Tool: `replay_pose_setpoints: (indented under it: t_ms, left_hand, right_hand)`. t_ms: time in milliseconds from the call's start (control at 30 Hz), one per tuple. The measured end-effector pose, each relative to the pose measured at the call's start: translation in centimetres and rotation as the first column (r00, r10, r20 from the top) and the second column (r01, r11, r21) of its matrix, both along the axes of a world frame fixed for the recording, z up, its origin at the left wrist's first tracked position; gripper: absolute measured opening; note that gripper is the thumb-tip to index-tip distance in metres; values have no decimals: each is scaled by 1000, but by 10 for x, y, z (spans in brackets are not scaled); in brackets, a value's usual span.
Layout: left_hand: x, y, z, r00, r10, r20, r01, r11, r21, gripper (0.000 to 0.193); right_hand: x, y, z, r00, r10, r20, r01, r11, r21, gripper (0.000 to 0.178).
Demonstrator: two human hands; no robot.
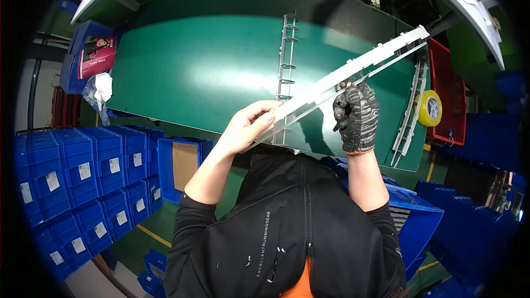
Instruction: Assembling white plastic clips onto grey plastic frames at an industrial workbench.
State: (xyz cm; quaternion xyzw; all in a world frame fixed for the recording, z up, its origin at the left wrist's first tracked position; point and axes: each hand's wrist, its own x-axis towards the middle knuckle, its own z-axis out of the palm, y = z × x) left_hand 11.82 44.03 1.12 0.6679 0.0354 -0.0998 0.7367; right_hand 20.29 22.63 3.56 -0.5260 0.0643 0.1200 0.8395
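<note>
At the far left we have stacked blue bins, and just right of them, against the left end of the green table, a blue box with a red package and a clear plastic bag by it. Our bare left hand comes next, its fingers closed around the lower end of a long white strip, thumb on top. The strip slants up toward the right, above the table, with a thinner rail running along its lower side. Behind the left hand a ladder-like frame lies across the table. Further right, our gloved right hand has its fingers curled in at the rail, near the strip's middle; we cannot tell whether they grip the rail or only press on it. Past that, a second slatted frame lies near the table's right end, beside a roll of yellow tape and a red bin. We judge the step in hand to be working along the rail while the left hand steadies the strip; the next move seems to call for a firm left hold and careful fingertip work on the right, keeping strip and rail aligned.
</note>
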Motion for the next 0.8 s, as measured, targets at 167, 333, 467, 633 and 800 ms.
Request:
replay_pose_setpoints:
  t_ms: [167, 333, 467, 633, 800]
  left_hand:
    - [0, -15, -7, 995, 100, 19, -96, 985, -141, 19]
    - [1, -26, -11, 967, 253, -1, -241, 919, -313, 18]
    - [3, -30, -12, 964, 266, -25, -262, 920, -292, 18]
    - [7, -35, -13, 915, 323, 240, -347, 935, 66, 13]
    - [8, -26, -27, 919, 217, 329, -336, 869, 363, 11]
  right_hand:
    - [-15, 12, -16, 932, 228, 281, -100, 909, -406, 20]
    - [-29, 27, -19, 666, 557, 495, 43, 634, -772, 17]
    - [-31, 27, -20, 666, 589, 458, 50, 577, -815, 17]
    - [-32, 17, -21, 741, 644, 192, -556, 748, -362, 19]
    - [-23, -3, -3, 731, 679, -69, -585, 676, 447, 26]
